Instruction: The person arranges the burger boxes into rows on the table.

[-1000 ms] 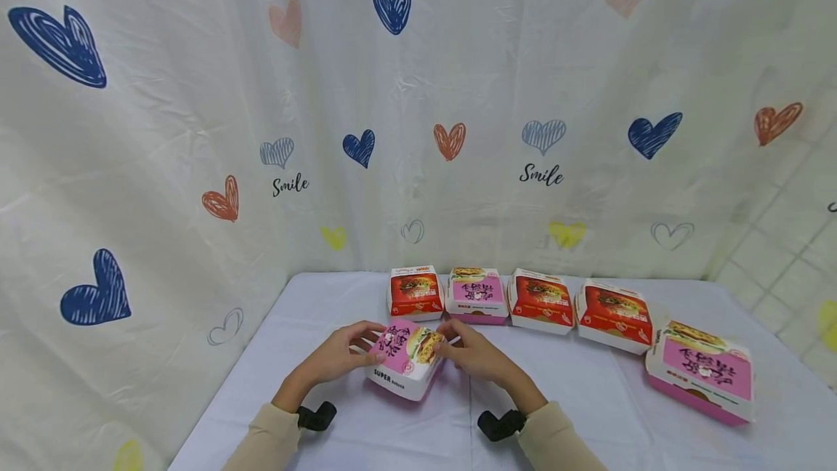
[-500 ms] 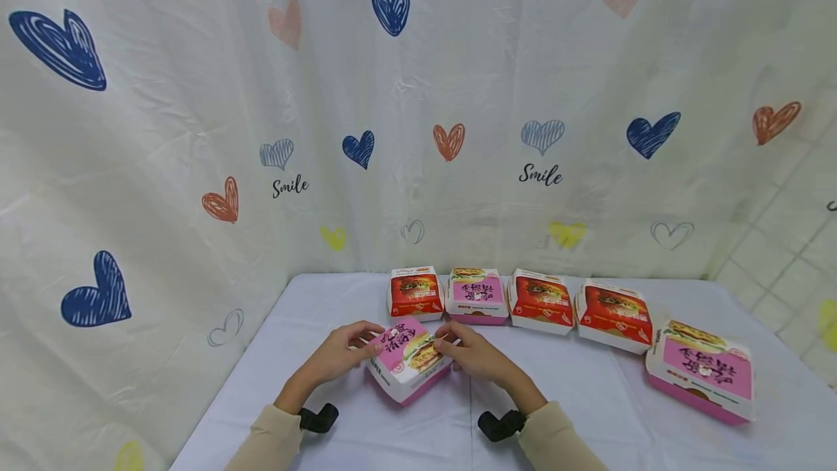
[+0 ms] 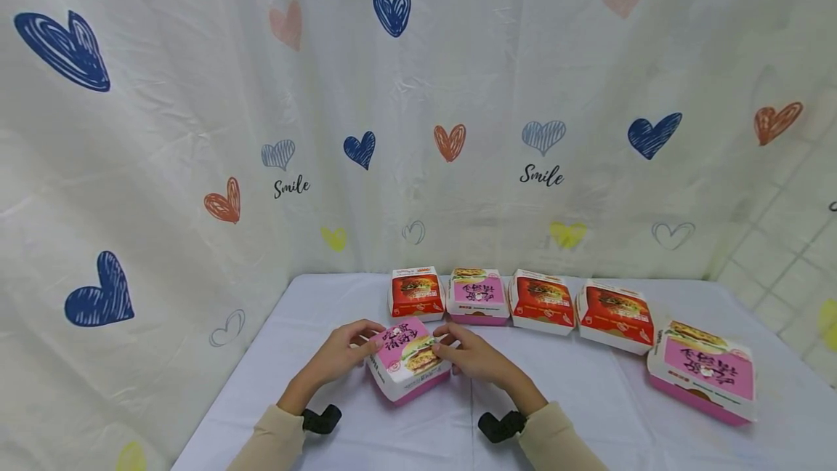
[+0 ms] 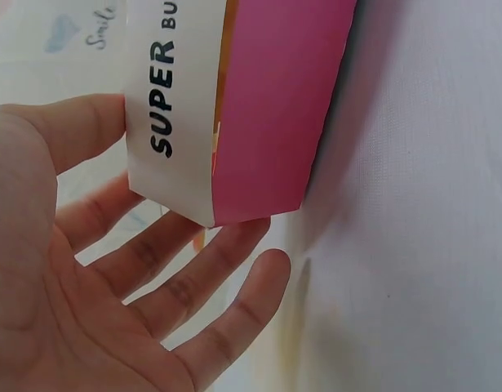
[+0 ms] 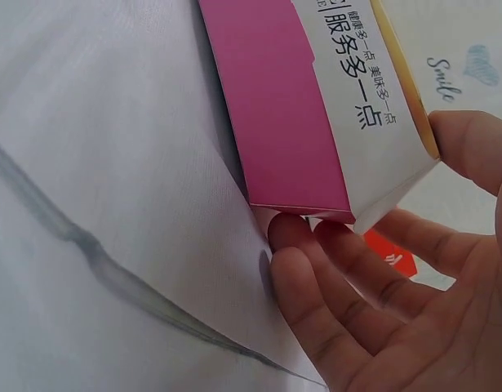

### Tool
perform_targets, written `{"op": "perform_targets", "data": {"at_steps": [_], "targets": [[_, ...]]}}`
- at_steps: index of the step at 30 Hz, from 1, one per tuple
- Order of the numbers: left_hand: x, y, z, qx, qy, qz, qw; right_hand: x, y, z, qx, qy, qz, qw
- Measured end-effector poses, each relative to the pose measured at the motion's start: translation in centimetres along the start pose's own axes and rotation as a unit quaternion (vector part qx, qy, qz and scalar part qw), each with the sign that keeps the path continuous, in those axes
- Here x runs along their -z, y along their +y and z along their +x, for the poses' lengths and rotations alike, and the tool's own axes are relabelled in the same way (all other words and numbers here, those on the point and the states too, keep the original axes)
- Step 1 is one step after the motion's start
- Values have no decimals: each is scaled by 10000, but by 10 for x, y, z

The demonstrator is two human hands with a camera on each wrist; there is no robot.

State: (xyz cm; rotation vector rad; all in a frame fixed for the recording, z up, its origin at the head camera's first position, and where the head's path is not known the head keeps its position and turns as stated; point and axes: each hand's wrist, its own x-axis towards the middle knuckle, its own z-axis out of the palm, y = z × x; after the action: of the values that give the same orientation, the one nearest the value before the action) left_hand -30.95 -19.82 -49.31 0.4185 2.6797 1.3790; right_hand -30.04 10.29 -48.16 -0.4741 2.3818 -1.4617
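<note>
Pink-white box (image 3: 408, 363) | between left hand (image 3: 341, 351) and right hand (image 3: 477, 355) | both clamped on its opposite sides

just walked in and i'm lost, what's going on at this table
A person holds a closed pink-and-white burger box, pinched between the left hand and right hand; whether it touches the white tablecloth is hard to tell. Beyond it and to the right, three red burger boxes and two other pink-and-white ones form a curved row.
</note>
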Motion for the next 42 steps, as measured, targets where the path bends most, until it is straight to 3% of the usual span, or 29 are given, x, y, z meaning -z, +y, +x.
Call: {"op": "perform_targets", "data": {"at_steps": [9, 17, 27, 42], "targets": [[-3, 4, 0, -108, 194, 36, 9997, 0, -2, -2, 31, -56, -28, 10000], [-4, 7, 1, 32, 384, -52, 9992, 0, -3, -3, 4, -87, 12, 10000], [-7, 3, 3, 28, 534, -141, 9985, 0, -4, -4, -35, -147, 91, 9998], [-5, 6, 0, 52, 320, -510, 9982, 0, -3, -4, 10, -186, 218, 9996]]}}
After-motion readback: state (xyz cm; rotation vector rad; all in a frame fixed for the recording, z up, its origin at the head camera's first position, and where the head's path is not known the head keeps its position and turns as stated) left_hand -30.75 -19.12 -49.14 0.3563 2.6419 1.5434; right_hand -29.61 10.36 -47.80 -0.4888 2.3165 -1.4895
